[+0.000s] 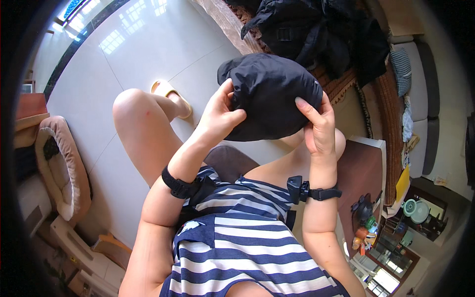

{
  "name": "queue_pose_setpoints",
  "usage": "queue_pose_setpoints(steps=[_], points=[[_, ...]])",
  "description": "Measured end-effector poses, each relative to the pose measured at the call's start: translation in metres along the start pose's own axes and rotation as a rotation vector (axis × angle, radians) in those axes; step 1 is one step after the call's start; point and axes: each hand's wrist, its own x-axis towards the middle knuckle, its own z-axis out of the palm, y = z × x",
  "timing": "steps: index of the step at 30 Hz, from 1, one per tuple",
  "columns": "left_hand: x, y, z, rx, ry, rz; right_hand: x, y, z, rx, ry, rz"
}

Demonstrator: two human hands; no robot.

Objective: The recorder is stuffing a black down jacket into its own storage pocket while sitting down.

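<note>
A rounded bundle of black fabric (272,99) is held up in front of me above my knees; whether it is a folded garment or a pouch I cannot tell. My left hand (220,111) grips its left edge, thumb on the near face and the fingers partly hidden behind the cloth. On the right edge, my right hand (319,123) pinches the fabric with its thumb on top. The bundle's surface is creased near the left hand and smoother toward the right.
More black clothing (316,34) lies heaped on a brown-covered surface beyond the bundle. To the right stand a reddish-brown cabinet (361,168) and a grey sofa (419,94). A padded pet bed (74,173) is at left; a yellow slipper (163,89) is on my foot.
</note>
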Motion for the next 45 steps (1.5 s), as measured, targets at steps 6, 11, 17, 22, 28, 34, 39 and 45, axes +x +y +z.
queue_pose_setpoints(steps=[6, 11, 17, 22, 28, 34, 39, 45], points=[[0.0, -0.006, -0.003, 0.411, -0.124, 0.054, -0.001, 0.002, 0.002, 0.018, 0.042, -0.041], [0.001, -0.011, 0.012, 0.131, -0.006, -0.105, 0.0, -0.001, 0.022, -0.269, 0.236, -0.396], [-0.003, 0.0, 0.024, -0.191, 0.138, -0.216, -0.024, 0.002, 0.023, -1.056, -0.061, -0.382], [-0.009, -0.008, 0.008, -0.527, 0.053, -0.222, -0.024, 0.017, 0.018, -0.887, -0.061, -0.289], [-0.006, -0.009, 0.003, -0.223, -0.028, -0.229, -0.023, 0.006, 0.034, -0.889, -0.007, -0.29], [0.006, -0.004, 0.012, -0.564, 0.019, -0.232, -0.019, -0.006, 0.024, -0.332, -0.029, -0.039], [0.004, -0.019, 0.007, -0.314, -0.108, -0.294, -0.021, 0.003, 0.022, -0.322, -0.071, 0.003], [0.0, 0.002, 0.021, 0.014, -0.123, -0.236, -0.021, 0.012, 0.022, -0.759, -0.079, -0.267]])
